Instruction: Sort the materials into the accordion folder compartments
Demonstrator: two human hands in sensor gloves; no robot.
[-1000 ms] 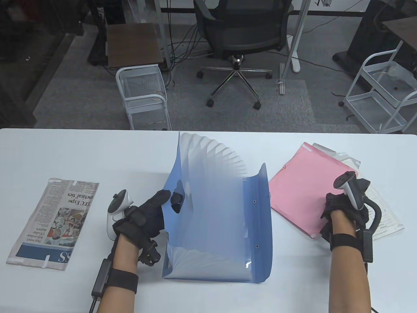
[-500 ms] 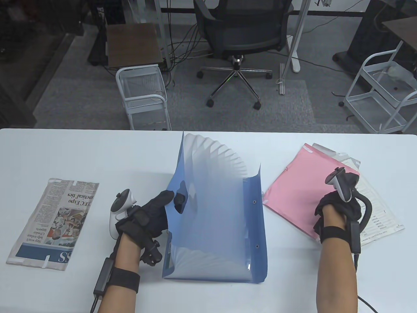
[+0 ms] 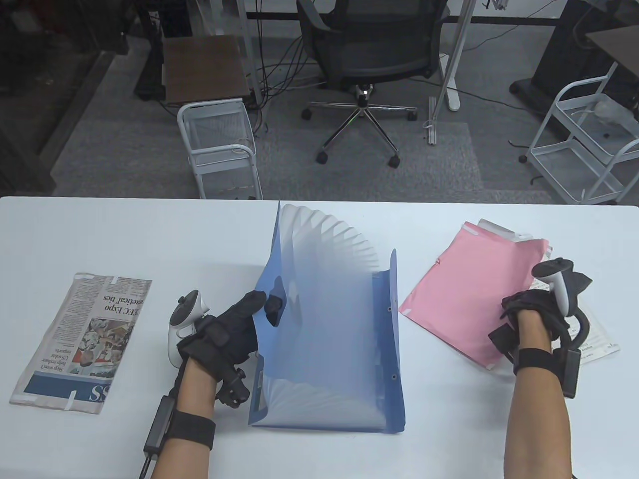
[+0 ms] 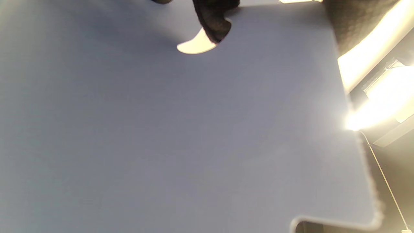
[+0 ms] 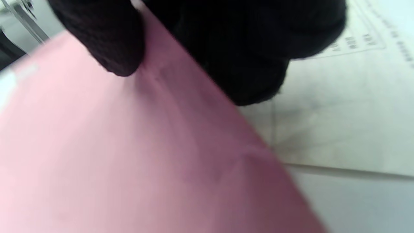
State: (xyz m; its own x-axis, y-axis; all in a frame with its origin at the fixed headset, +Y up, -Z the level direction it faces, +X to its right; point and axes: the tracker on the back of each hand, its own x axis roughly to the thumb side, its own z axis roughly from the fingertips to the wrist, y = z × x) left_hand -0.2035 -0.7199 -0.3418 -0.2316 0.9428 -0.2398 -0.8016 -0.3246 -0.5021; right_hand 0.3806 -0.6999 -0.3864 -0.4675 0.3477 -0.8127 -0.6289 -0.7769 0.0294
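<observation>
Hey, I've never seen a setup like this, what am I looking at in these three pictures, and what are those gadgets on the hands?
These are a person's two hands in black sensor gloves. The white gadgets are trackers strapped to the backs of the hands; the fingers do not hold them.

One picture looks down at the white table. The other two come from small cameras on each wrist, so they are very close and blurry.

The left hand pinches the front flap of a blue accordion folder, holding its fanned pockets open. The right hand grips a pink folder at its right edge, lifting it off the printed sheets underneath. A folded newspaper lies flat on the left, untouched.
</observation>
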